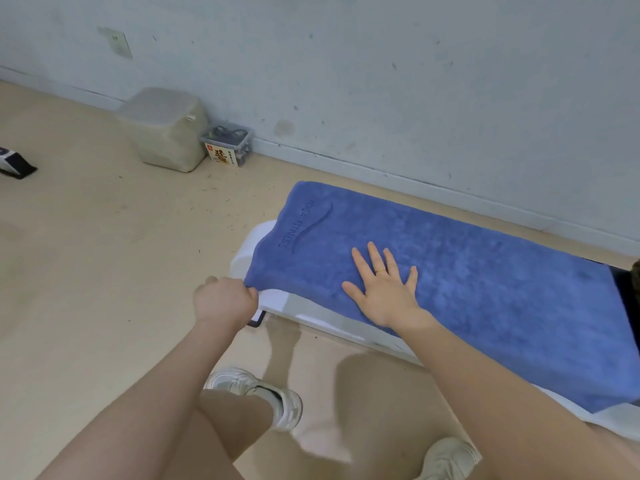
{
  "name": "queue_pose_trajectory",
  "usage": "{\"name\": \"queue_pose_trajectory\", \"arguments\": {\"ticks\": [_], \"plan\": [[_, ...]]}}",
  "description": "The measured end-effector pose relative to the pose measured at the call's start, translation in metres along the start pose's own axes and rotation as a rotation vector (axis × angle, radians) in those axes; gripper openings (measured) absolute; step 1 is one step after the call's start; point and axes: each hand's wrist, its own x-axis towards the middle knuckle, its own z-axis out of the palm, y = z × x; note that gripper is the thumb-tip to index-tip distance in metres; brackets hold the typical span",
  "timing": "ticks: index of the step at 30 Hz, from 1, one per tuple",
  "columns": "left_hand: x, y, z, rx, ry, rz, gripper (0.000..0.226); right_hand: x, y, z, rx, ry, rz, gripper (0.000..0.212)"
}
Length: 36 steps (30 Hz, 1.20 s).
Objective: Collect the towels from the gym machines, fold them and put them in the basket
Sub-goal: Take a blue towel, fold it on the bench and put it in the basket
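Beige floor lies under a white bench. I see my right hand flat and open on the blue towel; my left hand pinches its corner.

My arms are bare, with no sleeves showing. I wear a thin gold ring on my right hand, and chunky white sneakers with dark socks.
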Motion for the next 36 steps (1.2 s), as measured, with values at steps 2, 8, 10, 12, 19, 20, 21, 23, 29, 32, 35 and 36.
{"name": "queue_pose_trajectory", "arguments": {"ticks": [2, 8, 10, 12, 19, 20, 21, 23, 29, 32, 35, 36], "plan": [[-0.001, 0.015, 0.001, -0.092, 0.236, 0.155, 0.036, 0.0, -0.003, 0.002, -0.023, 0.112, 0.0, 0.059], [-0.005, 0.1, -0.001, -0.183, 0.124, 0.657, 0.058, -0.001, -0.009, 0.014, -0.029, 0.228, -0.158, 0.059], [0.0, 0.098, 0.013, -0.11, 0.065, 0.594, 0.074, -0.006, 0.014, 0.02, -0.05, 0.198, -0.117, 0.069], [0.003, 0.096, 0.02, -0.051, 0.08, 0.581, 0.087, -0.016, 0.044, 0.022, -0.067, 0.201, -0.058, 0.08], [-0.012, 0.114, 0.011, -0.015, 0.032, 0.424, 0.081, -0.077, 0.144, 0.02, -0.019, 0.156, 0.359, 0.058], [-0.016, 0.124, 0.007, -0.002, 0.024, 0.408, 0.078, -0.086, 0.153, 0.019, -0.017, 0.156, 0.45, 0.059], [-0.02, 0.137, 0.003, 0.01, 0.02, 0.426, 0.076, -0.093, 0.16, 0.016, 0.001, 0.175, 0.516, 0.059], [-0.035, 0.173, -0.003, 0.013, 0.021, 0.572, 0.069, -0.103, 0.17, 0.011, 0.149, 0.295, 0.543, 0.057], [-0.089, 0.28, 0.005, -0.039, 0.031, 0.961, 0.06, -0.144, 0.233, 0.013, 0.756, 0.613, 0.751, 0.029], [-0.103, 0.308, 0.007, 0.01, 0.022, 1.012, 0.059, -0.163, 0.267, 0.028, 0.866, 0.579, 0.942, 0.011], [-0.107, 0.319, 0.01, 0.056, 0.02, 1.013, 0.059, -0.163, 0.28, 0.04, 0.954, 0.552, 0.975, 0.024], [-0.106, 0.319, 0.012, 0.085, 0.005, 1.007, 0.06, -0.161, 0.282, 0.043, 0.968, 0.558, 0.961, 0.019]]}}
